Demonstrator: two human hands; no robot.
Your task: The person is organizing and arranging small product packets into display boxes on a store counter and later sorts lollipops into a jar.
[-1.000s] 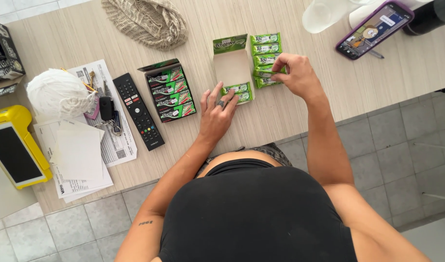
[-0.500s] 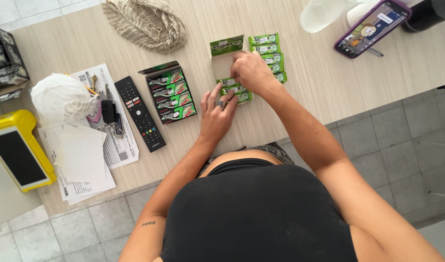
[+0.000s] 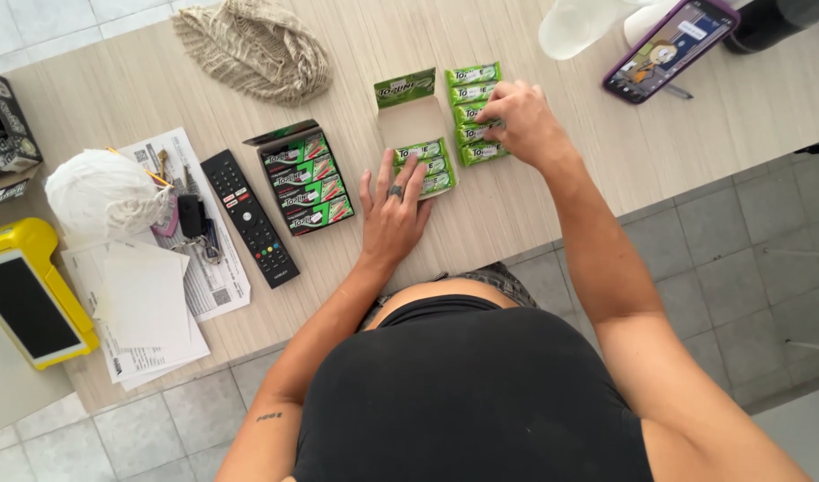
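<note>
An open cardboard display box (image 3: 409, 120) lies on the wooden table (image 3: 516, 214), partly filled with green candy bars (image 3: 420, 150). My left hand (image 3: 393, 214) rests flat at the box's near end, fingertips on the bars inside. To the right of the box lies a column of loose green candy bars (image 3: 472, 89). My right hand (image 3: 525, 120) sits on the lower bars of that column, fingers closed around one of them. A second box (image 3: 304, 178), full of the same green bars, lies to the left.
A black remote (image 3: 249, 217), keys and papers (image 3: 150, 295) lie left of the full box. A white yarn ball (image 3: 97, 189), a yellow card terminal (image 3: 25, 299), a woven bag (image 3: 253, 45) and a phone in a purple case (image 3: 668, 45) ring the work area.
My right hand went from the loose column to the open box and back to the column. My left hand stayed at the box's near end.
</note>
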